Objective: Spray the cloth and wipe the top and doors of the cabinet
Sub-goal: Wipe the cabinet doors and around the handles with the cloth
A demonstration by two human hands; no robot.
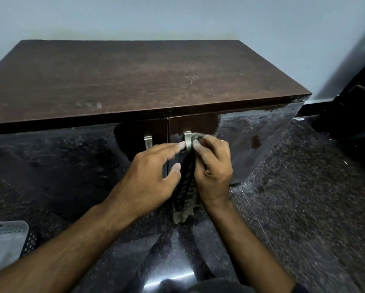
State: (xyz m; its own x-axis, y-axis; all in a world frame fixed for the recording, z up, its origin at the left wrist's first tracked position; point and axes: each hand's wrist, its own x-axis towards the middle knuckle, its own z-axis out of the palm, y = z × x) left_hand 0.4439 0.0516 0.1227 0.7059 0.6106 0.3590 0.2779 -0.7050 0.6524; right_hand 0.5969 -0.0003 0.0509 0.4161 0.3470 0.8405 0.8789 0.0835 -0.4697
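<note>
Against the pale wall, the cabinet (pixel 147 81) is seen from above and in front, and its brown top is bare, with some faint scratches and pale marks. Below the top, 2 glossy dark doors are closed, so nothing can be said about what is kept inside. The left door (pixel 50 157) and the right door (pixel 251 140) meet at a vertical seam, and 1 metal handle is fixed on each side of it. The floor (pixel 304 208) is dark and speckled, and it is mirrored in the doors.

The cloth (pixel 184 199) is found at the right handle (pixel 187 140). It seems to be passed behind this handle, and its long axis runs straight down, with the striped loose end hanging between the 2 wrists. The right hand (pixel 214 166) is closed on the upper part of the cloth, just beside the handle. The left hand (pixel 154 172) is partly open and holds nothing; its fingertips touch the handle from the left, and the thumb is near the hanging cloth. The left handle (pixel 148 141) is free and is not touched.

It is judged that the handle is being cleaned now, and that the next rubbing would go along the vertical line of the handle. No spray bottle is visible.
</note>
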